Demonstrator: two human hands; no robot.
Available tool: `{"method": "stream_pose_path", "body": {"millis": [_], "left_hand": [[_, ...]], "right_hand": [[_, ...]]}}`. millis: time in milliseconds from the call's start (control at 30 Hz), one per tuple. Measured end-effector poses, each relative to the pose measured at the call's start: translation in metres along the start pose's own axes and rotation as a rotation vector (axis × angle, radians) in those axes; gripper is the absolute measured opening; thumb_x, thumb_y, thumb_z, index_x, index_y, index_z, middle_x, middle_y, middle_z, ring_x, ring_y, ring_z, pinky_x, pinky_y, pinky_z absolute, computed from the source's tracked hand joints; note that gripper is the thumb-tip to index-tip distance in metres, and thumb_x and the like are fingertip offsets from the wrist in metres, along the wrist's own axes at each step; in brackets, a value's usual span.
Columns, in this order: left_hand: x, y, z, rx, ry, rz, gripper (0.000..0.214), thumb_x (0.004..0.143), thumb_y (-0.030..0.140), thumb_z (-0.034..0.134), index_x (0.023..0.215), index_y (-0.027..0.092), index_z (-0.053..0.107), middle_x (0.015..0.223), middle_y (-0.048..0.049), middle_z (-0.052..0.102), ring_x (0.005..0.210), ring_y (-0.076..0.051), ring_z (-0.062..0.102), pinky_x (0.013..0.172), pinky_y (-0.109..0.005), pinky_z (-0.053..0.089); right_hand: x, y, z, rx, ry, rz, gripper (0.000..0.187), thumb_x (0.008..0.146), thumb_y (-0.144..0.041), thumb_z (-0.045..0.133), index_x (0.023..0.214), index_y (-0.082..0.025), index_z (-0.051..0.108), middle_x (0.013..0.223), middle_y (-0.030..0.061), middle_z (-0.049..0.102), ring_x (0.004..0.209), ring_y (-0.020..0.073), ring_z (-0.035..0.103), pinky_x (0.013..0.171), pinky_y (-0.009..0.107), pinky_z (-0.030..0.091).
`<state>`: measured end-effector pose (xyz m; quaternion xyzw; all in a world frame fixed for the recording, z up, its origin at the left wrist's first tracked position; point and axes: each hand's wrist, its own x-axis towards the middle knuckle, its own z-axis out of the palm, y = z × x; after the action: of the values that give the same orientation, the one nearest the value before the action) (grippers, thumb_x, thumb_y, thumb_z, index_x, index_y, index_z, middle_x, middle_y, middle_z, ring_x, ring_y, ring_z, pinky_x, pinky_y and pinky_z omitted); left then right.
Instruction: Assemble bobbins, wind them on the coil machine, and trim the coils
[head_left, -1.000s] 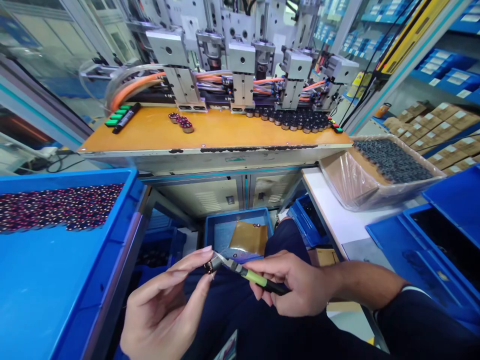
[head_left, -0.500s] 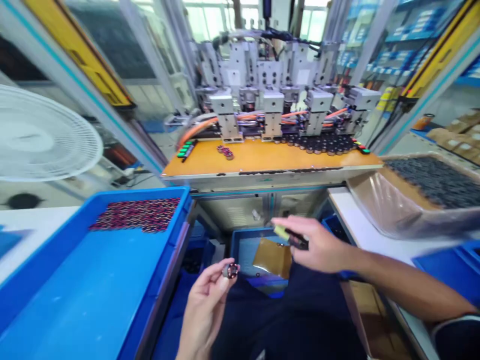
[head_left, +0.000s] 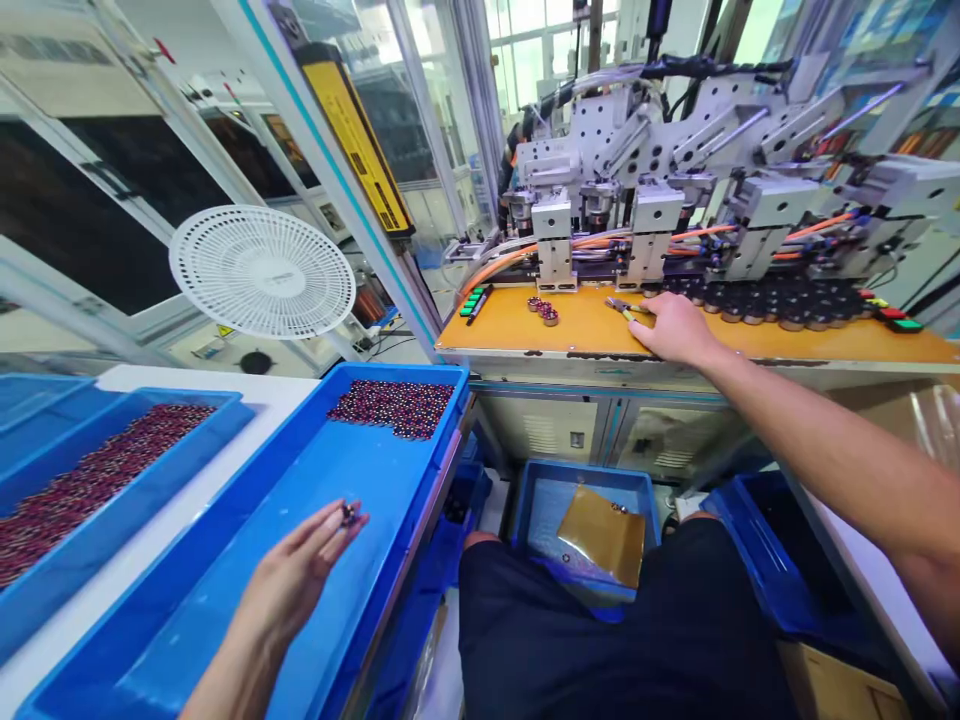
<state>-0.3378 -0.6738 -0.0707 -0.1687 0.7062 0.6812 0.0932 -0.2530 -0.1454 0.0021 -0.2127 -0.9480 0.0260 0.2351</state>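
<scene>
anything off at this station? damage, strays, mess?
Bench front edge is chipped, with dark gaps in the orange top. Three loose parts sit apart from the row under the machine. A few strays lie in the floor bin. Nothing spilled.

The small part [head_left: 349, 514] at the left hand's [head_left: 300, 572] fingertips is too tiny to identify.

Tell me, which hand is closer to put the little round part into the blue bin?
Probably the left hand. Its fingers pinch the small round part right over the blue bin. The right hand is far off on the orange bench beside the cutters.
</scene>
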Motion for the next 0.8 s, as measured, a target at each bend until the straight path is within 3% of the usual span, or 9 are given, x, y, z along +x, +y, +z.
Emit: {"method": "stream_pose_path", "body": {"millis": [167, 333, 567, 800], "left_hand": [[0.097, 0.008, 0.026, 0.285, 0.066, 0.085, 0.023, 0.091, 0.027, 0.065, 0.111, 0.015, 0.064, 0.11, -0.0066, 0.069, 0.092, -0.019, 0.069, 0.079, -0.039, 0.059], [0.152, -0.002, 0.053, 0.546, 0.04, 0.201, 0.03, 0.091, 0.031, 0.065, 0.117, 0.016, 0.063, 0.121, -0.0088, 0.065, 0.105, -0.023, 0.065, 0.087, -0.045, 0.057], [0.184, -0.015, 0.063, 0.723, -0.013, 0.317, 0.031, 0.092, 0.033, 0.064, 0.118, 0.016, 0.062, 0.115, -0.0077, 0.067, 0.097, -0.021, 0.067, 0.082, -0.042, 0.058], [0.183, -0.014, 0.067, 0.801, 0.008, 0.381, 0.037, 0.092, 0.033, 0.064, 0.125, 0.018, 0.058, 0.118, -0.0084, 0.065, 0.098, -0.022, 0.066, 0.083, -0.043, 0.057]], "right_hand": [[-0.002, 0.001, 0.002, -0.034, -0.018, -0.028, 0.041, 0.085, -0.035, 0.056, 0.111, -0.008, 0.071, 0.107, 0.0173, 0.07, 0.099, 0.0293, 0.061, 0.09, 0.039, 0.047], [0.0, 0.0, 0.002, -0.069, -0.021, -0.028, 0.041, 0.086, -0.034, 0.055, 0.113, -0.008, 0.07, 0.109, 0.0164, 0.069, 0.102, 0.028, 0.061, 0.092, 0.037, 0.045], [-0.001, -0.001, 0.003, -0.09, -0.031, -0.027, 0.04, 0.087, -0.034, 0.054, 0.113, -0.009, 0.069, 0.111, 0.0149, 0.068, 0.103, 0.0271, 0.06, 0.093, 0.036, 0.044], [0.0, -0.007, -0.002, -0.108, -0.065, -0.007, 0.038, 0.089, -0.033, 0.052, 0.113, -0.007, 0.068, 0.112, 0.0168, 0.067, 0.104, 0.0278, 0.059, 0.093, 0.037, 0.043]]}}
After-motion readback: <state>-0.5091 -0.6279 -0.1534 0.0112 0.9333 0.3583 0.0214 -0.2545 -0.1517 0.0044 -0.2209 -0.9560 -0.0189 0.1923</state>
